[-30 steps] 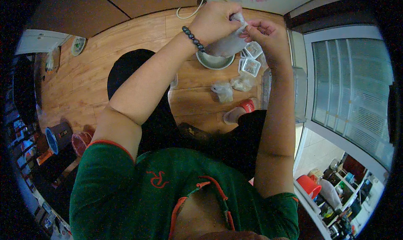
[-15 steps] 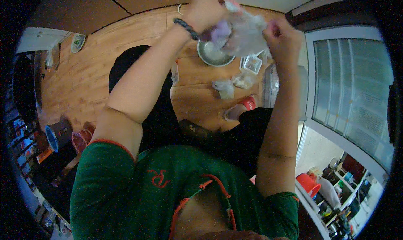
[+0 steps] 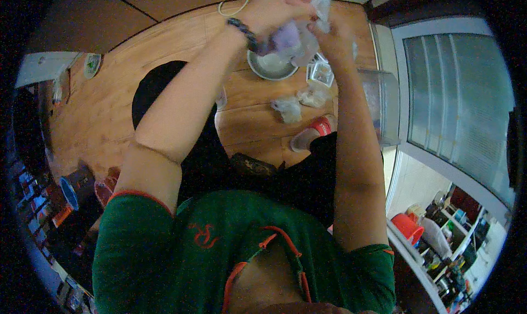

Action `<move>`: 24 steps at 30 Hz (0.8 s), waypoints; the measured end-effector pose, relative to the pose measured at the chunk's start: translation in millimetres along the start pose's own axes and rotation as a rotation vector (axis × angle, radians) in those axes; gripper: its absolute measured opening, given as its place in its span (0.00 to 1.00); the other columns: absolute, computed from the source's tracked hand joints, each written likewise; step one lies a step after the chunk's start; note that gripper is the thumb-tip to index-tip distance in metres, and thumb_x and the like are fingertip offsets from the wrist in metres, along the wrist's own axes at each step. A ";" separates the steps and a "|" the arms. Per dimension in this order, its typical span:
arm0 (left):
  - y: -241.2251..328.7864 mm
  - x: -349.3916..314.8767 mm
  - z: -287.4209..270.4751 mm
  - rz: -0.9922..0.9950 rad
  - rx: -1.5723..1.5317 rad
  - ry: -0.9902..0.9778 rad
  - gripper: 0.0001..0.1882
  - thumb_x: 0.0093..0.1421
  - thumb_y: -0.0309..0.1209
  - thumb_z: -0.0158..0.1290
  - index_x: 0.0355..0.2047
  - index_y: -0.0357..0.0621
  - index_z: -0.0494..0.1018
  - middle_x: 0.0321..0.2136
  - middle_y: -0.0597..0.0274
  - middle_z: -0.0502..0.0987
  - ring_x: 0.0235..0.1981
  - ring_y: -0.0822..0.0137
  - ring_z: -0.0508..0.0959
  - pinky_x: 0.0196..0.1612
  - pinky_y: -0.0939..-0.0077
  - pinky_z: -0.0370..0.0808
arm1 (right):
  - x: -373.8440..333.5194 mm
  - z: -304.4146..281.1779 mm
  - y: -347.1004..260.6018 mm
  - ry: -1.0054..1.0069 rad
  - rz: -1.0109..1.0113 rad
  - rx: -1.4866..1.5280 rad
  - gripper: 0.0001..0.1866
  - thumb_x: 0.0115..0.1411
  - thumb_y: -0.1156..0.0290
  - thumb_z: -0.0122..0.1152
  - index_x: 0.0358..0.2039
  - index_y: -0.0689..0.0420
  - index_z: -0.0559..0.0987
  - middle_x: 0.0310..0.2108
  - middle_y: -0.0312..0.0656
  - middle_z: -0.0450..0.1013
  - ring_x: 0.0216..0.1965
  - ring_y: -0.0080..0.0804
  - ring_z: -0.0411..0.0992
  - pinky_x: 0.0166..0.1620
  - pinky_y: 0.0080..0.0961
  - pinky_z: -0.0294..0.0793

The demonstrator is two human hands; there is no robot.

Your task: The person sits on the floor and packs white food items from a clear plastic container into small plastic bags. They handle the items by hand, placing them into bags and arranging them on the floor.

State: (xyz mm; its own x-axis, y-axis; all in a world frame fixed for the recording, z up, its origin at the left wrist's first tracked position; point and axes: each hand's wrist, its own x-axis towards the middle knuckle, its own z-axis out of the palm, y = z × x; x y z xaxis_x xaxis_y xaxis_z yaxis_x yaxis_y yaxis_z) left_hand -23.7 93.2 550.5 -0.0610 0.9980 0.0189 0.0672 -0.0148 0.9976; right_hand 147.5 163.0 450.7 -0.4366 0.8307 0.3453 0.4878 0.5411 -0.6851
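Up at the far edge of the view I hold a thin clear plastic bag point(image 3: 323, 11) between my hands. My left hand point(image 3: 277, 11), with a dark braided band at its wrist, has its fingers closed at the bag's upper part. Lower on the bag, my right hand point(image 3: 334, 38) pinches the gathered plastic. Something soft and pale purple point(image 3: 286, 37) hangs by my left wrist, in or against the bag; I cannot tell which. Beneath them a metal bowl point(image 3: 273, 76) stands on the wooden floor, partly covered by the bag.
White plastic trays point(image 3: 319, 72) lie right of the bowl. Nearer are two crumpled plastic bags point(image 3: 287, 108) and a red and clear slipper point(image 3: 320, 127) on a foot. A clear bin point(image 3: 380, 102) stands by the glazed door point(image 3: 455, 89). At far left lies an oval dish point(image 3: 92, 65).
My hands have come closer together, the right one moving left and inward. The bag, stretched between them before, is now bunched, with a tuft standing up at the top.
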 end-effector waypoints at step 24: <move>-13.1 1.2 -6.8 -0.304 -0.445 0.144 0.14 0.55 0.33 0.48 0.39 0.39 0.69 0.26 0.70 0.70 0.25 0.81 0.63 0.27 0.93 0.60 | 45.4 -67.0 255.1 0.168 0.768 0.419 0.12 0.48 0.73 0.57 0.33 0.64 0.70 0.27 0.40 0.69 0.22 0.29 0.68 0.23 0.19 0.70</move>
State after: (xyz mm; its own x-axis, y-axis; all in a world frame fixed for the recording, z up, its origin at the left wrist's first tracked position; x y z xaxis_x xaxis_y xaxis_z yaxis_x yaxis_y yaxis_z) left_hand -31.5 94.2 537.9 -0.1497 0.9432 -0.2966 -0.3994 0.2167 0.8908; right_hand 302.8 347.5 334.6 0.0297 0.9707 -0.2384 0.2692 -0.2375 -0.9333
